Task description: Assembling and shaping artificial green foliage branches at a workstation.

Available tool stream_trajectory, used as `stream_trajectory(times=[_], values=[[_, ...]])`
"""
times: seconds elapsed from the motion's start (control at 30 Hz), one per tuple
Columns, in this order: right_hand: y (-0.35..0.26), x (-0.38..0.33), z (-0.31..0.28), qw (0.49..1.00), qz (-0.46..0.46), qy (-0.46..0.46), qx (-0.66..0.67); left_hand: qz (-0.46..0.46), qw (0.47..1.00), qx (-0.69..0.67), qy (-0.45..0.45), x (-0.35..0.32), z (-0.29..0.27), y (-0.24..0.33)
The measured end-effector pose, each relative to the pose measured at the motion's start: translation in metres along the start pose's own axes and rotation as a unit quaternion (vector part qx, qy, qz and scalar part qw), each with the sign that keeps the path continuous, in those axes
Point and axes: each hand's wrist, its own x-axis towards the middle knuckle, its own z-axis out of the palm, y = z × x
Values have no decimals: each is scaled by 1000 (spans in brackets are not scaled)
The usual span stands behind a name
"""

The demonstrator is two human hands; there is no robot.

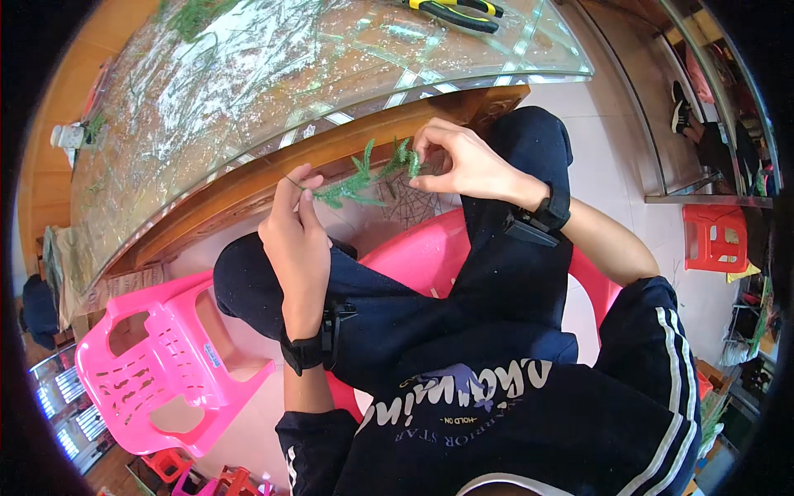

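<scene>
Between my hands, over my lap and just short of the table edge, hangs a green pine sprig (351,187) with short needle-like leaves. My left hand (296,230) pinches its stem end between thumb and fingertips. At the other end, the thumb and index finger of my right hand (465,163) curl round the leafy tip and hold it. Both wrists wear black straps. On the glass-topped table (347,87) beyond lie white powder and scattered green bits. A pair of yellow and black pliers (459,13) rests near its far edge.
A pink plastic chair (157,364) stands at my left. More green foliage (197,18) lies at the table's far left. Dark thin clippings (409,207) lie on the floor below my hands. A red stool (716,238) is at the right, near a glass-fronted cabinet.
</scene>
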Motion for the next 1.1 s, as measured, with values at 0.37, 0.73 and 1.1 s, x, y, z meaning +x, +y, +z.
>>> stream_trajectory(times=[0.37,0.73,1.1], values=[[9,-1,2,995,66,-2,71,-32,999,-30,-26,0,0,3],[3,-1,1,996,74,-20,35,-67,994,40,-75,3,4,-18],[4,-1,1,996,80,-3,45,-28,998,-51,-32,3,5,-5]])
